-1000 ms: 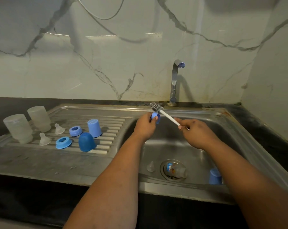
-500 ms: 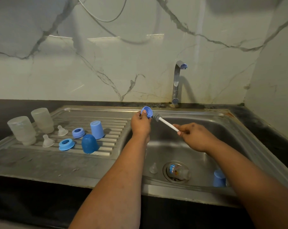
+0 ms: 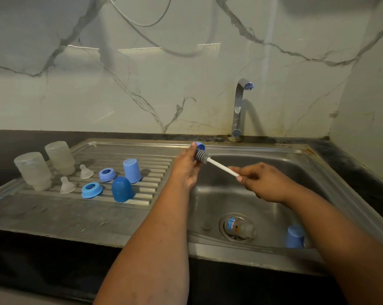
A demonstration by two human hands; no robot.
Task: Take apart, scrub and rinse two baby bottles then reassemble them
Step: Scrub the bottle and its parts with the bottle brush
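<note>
Caps [image 3: 122, 189] and collars [image 3: 91, 190] beside two upturned bottles [image 3: 33, 171].

blue ring [image 3: 200, 146]: mostly behind left hand [image 3: 186, 168] | nipple [image 3: 206, 225]: blurred

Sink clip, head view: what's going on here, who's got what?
A person is scrubbing baby bottle parts at a steel sink. The left hand holds a small blue ring; the right hand works a brush against it. Two bottles, two nipples, two rings and two caps sit on the drainboard. Another bottle and blue cap lie in the basin. No water shows at the tap.
</note>
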